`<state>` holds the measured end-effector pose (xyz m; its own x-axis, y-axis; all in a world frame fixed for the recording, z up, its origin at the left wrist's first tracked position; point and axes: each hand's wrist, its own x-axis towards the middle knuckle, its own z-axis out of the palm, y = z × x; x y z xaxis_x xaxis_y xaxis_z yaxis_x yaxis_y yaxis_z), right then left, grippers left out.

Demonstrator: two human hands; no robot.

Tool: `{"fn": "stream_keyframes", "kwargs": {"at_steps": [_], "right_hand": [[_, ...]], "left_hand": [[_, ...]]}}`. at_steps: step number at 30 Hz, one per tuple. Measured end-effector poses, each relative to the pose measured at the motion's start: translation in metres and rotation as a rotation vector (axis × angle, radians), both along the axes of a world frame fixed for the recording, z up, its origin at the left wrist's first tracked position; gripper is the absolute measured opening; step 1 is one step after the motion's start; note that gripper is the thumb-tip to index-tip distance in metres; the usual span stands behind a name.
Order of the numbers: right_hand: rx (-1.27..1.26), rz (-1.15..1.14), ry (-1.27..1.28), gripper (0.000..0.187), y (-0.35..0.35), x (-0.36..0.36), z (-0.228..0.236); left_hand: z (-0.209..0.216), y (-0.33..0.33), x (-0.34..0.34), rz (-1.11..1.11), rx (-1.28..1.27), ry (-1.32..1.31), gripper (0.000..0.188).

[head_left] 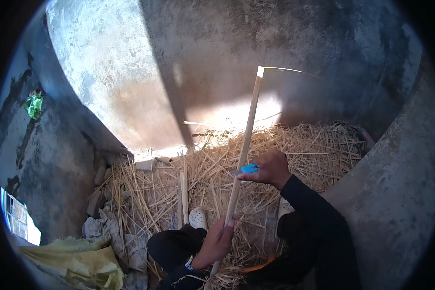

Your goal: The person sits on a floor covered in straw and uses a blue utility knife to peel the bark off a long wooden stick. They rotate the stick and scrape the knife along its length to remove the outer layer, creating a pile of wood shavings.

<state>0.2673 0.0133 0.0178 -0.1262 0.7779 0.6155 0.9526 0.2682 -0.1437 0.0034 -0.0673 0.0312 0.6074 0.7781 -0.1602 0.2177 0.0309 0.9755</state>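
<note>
A long pale bamboo stick (247, 128) stands nearly upright in front of me, its cut top near the wall and a thin sliver curling off it. My left hand (216, 243) grips the stick low down. My right hand (270, 168) holds a small blue-handled knife (248, 168) with its blade against the stick at mid height. Both my sleeves are dark.
A heap of straw and thin bamboo strips (212, 174) covers the ground against grey concrete walls (130, 72). My white shoe (198, 218) rests in the straw. Crumpled yellow-green sacks (77, 261) and grey cloth (111, 232) lie at the lower left.
</note>
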Motion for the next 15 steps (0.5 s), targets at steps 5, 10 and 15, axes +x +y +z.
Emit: {"fn": "stream_keyframes", "kwargs": {"at_steps": [5, 10, 15], "right_hand": [[0.052, 0.017, -0.016, 0.076, 0.006, 0.009, -0.005], [0.027, -0.038, -0.031, 0.073, 0.014, 0.014, -0.021], [-0.065, -0.088, -0.076, 0.074, 0.022, 0.023, -0.028]], "left_hand": [[0.001, -0.008, -0.006, -0.015, 0.024, 0.026, 0.030], [-0.006, -0.020, -0.017, -0.021, -0.025, 0.045, 0.030], [-0.001, -0.029, -0.020, -0.009, -0.061, 0.073, 0.030]]}}
